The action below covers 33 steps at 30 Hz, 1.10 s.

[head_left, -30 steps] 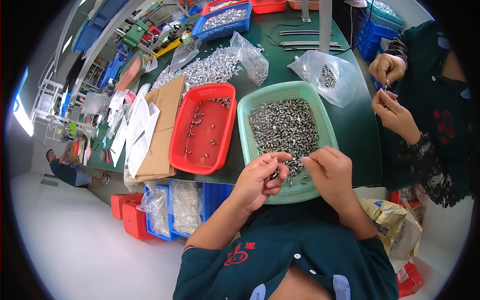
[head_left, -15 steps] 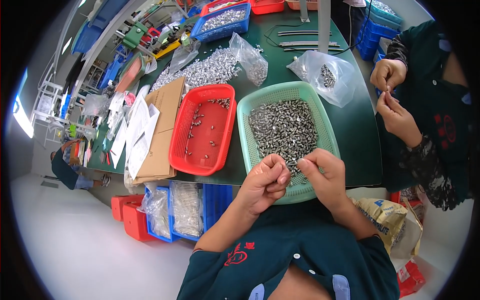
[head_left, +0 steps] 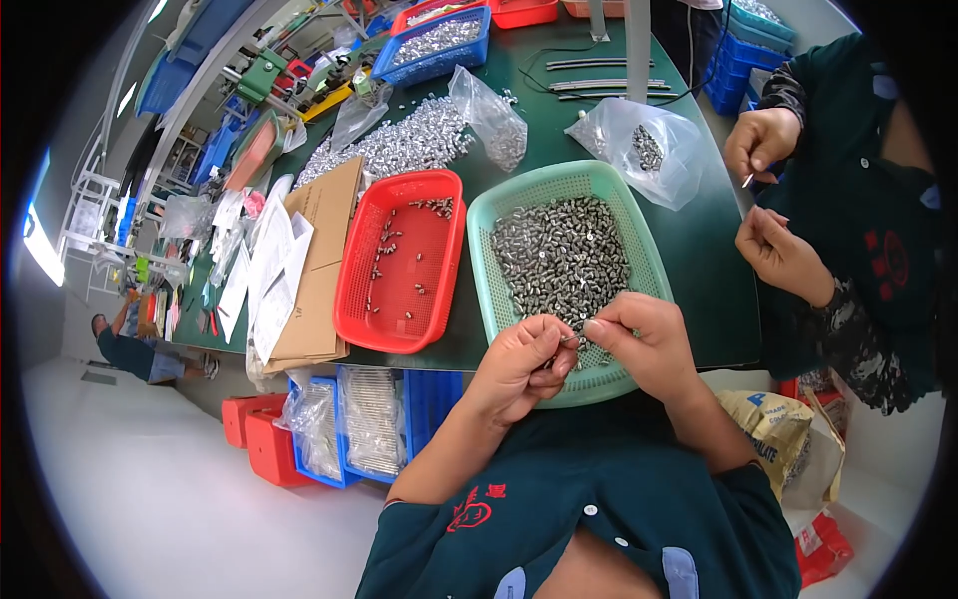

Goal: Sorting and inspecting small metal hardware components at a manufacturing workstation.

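Over the near rim of a light green basket, my two hands meet with their fingertips close together. My left hand is closed, thumb against curled fingers, on a small metal part that shows as a thin shiny bit. Beside it my right hand pinches with thumb and forefinger at the same spot; what lies between those tips is too small to make out. Many small grey metal cylinders fill the basket. To its left a red basket has a few similar pieces scattered inside.
Cardboard and papers lie left of the red basket. Behind are a heap of silvery parts, plastic bags, a blue basket and metal strips. At the right, a co-worker's hands hold a small pin-like piece. Blue crates stand below the table.
My right fingertips have come closer to my left ones, and a thin shiny bit now shows between them. The co-worker's hands have drawn apart.
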{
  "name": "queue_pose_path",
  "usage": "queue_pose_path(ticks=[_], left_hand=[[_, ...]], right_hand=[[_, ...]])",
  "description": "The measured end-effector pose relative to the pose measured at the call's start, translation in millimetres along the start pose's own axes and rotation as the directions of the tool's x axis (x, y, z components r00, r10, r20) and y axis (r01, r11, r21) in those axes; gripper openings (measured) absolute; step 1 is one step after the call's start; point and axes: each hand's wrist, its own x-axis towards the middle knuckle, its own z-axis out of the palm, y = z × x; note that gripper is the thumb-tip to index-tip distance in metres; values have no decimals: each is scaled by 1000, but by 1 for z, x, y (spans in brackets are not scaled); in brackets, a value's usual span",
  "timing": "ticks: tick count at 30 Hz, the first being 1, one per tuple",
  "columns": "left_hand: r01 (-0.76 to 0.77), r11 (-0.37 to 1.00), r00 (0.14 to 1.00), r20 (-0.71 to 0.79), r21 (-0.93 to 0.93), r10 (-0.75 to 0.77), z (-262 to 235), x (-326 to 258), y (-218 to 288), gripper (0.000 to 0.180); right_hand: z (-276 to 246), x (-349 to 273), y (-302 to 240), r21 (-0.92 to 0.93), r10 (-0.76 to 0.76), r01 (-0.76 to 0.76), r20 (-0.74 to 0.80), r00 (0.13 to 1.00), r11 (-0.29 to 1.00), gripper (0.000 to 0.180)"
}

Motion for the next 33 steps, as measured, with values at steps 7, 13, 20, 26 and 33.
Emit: queue_pose_path(ticks=[7,13,20,26,33], left_hand=[[-99,983,980,-156,155,124,14,-1,-2,20],[-79,995,983,-170,-64,67,13,1,-3,19],[-13,989,983,-181,-150,-15,21,4,1,21],[-26,994,971,-238,-111,-1,26,3,-2,21],[-33,998,967,-251,45,43,27,3,-3,27]], right_hand=[[5,-3,-6,-281,-295,285,7,955,916,10],[10,-2,-4,-369,-464,396,-116,878,841,9],[11,-2,1,-363,-457,396,-97,884,843,8],[15,-2,-4,-532,-605,494,-45,795,688,10],[7,-2,1,-387,-506,446,-65,860,807,10]])
